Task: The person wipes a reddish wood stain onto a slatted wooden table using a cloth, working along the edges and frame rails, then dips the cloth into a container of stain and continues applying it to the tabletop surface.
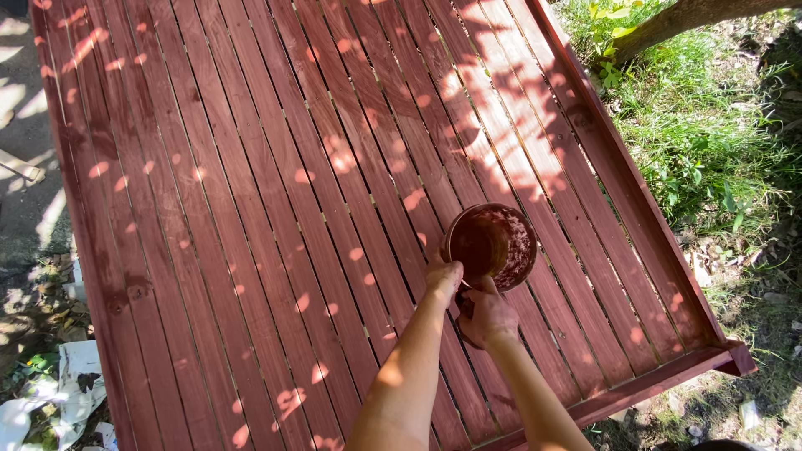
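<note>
Fingers of the left hand (444, 276) curl over the near rim of a round, paint-smeared reddish-brown tin (491, 245); the right hand (487, 317) is clenched just below it, though around what I cannot tell. That tin sits right of centre on a large slatted wooden panel stained red-brown (251, 209), dappled with sunlight. Green grass (702, 142) lies right, a tree trunk (677, 21) far right, crumpled white paper (58, 401) near left.

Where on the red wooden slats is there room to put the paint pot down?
Most of the slatted panel is bare: the whole stretch left of the paint pot, and the far part above it up to the top edge. It is crowded only near the bottom right corner, where the left hand and right hand meet at the pot.
</note>
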### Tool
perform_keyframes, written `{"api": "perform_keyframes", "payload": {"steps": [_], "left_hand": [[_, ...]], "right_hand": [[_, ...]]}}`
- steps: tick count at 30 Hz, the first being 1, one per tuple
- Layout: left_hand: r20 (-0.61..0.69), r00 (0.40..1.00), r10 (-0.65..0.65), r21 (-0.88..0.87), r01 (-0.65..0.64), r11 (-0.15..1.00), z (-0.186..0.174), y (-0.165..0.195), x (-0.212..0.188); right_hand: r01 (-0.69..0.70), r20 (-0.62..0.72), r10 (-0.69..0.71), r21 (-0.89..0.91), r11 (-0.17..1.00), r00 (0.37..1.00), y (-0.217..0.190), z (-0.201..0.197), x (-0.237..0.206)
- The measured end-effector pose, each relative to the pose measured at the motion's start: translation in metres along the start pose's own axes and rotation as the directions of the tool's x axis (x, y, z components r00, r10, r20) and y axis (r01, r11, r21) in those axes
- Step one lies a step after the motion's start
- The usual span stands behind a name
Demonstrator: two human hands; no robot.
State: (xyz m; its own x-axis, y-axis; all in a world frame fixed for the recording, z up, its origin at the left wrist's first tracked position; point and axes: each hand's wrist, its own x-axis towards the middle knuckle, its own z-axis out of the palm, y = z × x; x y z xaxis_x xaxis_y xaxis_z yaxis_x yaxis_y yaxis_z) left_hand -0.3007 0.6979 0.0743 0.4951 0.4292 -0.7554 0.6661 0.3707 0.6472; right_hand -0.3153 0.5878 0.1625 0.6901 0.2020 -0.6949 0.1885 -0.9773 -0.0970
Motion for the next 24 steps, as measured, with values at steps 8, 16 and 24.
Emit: {"api": "perform_keyframes", "payload": {"steps": [8, 16, 24], "left_hand": [[-0.149, 0.986, 0.078, 0.091, -0.065, 0.994, -0.060, -0.031, -0.045], [-0.189, 0.956, 0.226, -0.081, -0.245, 0.966, -0.161, -0.104, -0.087], [-0.338, 0.931, 0.135, 0.067, -0.119, 0.991, -0.317, -0.125, -0.191]], "right_hand": [[0.533, -0.400, -0.361, 0.717, 0.450, 0.843, 0.071, 0.000, -0.023], [0.314, -0.242, -0.200, 0.715, 0.624, 0.949, -0.042, 0.032, -0.036], [0.593, -0.119, -0.589, -0.006, 0.805, 0.799, -0.192, 0.168, -0.114]]}}
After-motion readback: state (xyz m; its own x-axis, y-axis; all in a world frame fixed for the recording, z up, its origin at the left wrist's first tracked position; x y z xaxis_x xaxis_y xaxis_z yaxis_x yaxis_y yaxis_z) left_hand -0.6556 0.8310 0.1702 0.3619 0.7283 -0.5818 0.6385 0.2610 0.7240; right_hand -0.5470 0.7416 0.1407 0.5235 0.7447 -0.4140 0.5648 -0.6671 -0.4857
